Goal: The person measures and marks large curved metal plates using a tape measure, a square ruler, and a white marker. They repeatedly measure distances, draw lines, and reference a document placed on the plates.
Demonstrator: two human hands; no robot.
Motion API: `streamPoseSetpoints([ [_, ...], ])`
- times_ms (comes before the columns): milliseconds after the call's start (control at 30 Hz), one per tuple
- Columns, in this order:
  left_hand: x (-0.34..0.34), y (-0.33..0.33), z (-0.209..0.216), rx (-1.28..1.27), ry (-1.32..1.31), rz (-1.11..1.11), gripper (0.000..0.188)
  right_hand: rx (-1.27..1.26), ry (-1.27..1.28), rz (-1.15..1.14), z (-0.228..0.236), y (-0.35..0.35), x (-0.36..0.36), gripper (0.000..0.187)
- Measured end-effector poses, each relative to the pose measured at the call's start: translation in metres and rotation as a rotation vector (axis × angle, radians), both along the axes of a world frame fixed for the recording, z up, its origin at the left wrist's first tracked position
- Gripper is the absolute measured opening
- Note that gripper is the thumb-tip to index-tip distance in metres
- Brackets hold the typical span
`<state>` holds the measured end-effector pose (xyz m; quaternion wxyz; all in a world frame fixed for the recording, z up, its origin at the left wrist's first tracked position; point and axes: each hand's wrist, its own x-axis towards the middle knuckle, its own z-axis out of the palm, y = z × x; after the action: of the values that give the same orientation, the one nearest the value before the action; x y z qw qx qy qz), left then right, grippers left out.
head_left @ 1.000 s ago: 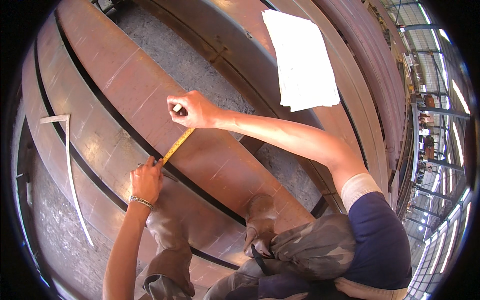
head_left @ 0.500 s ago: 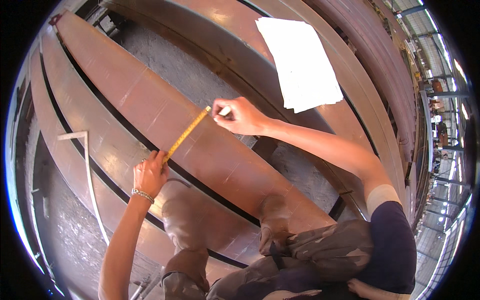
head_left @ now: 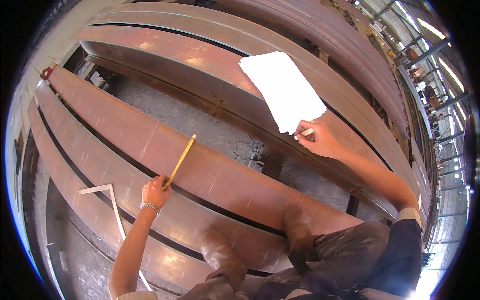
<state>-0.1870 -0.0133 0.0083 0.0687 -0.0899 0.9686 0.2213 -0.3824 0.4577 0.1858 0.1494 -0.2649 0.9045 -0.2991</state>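
Note:
My left hand [head_left: 156, 191] is closed on a yellow tape measure [head_left: 181, 161], whose strip lies across a reddish-brown steel beam [head_left: 227, 172]. The strip's tip reaches the beam's far edge. My fingers hide the near end. A chain bracelet circles that wrist. Farther right, my right hand [head_left: 319, 140] pinches a short whitish stick [head_left: 304, 134] that looks like chalk. That hand hovers at the lower corner of a stack of white sheets [head_left: 285, 92], which rests on another beam. I cannot tell whether hand and paper touch.
A metal square [head_left: 115, 205] lies across the nearer beams to the left of my left arm. Dark gaps run between the beams, and a wide one shows the grey floor [head_left: 175, 112]. My boots [head_left: 222, 250] stand on the beams. More beams [head_left: 320, 35] lie at the far side.
My right hand has moved away from the tape's tip, rightward to the papers, with the whitish stick still in it. My left hand keeps its hold on the tape. The view has turned.

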Motion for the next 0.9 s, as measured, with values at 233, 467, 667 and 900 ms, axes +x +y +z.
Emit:
streamPoseSetpoints([
  [233, 0.024, -0.012, -0.01, 0.073, 0.101, 0.05, 0.019, 0.129, 0.125, -0.168, 0.07, 0.001, 0.039, 0.01],
  [467, 0.018, -0.005, -0.035, -0.064, 0.03, 0.034, 0.013, 0.179, 0.193, -0.13, 0.115, -0.043, 0.053, 0.006],
  [667, 0.017, 0.002, -0.037, -0.068, -0.018, 0.096, 0.012, 0.108, 0.051, -0.038, 0.089, -0.094, 0.047, 0.009],
  [900, 0.019, -0.001, -0.028, -0.023, -0.036, 0.159, 0.017, -0.069, -0.125, -0.044, -0.057, -0.162, 0.0, 0.018],
])
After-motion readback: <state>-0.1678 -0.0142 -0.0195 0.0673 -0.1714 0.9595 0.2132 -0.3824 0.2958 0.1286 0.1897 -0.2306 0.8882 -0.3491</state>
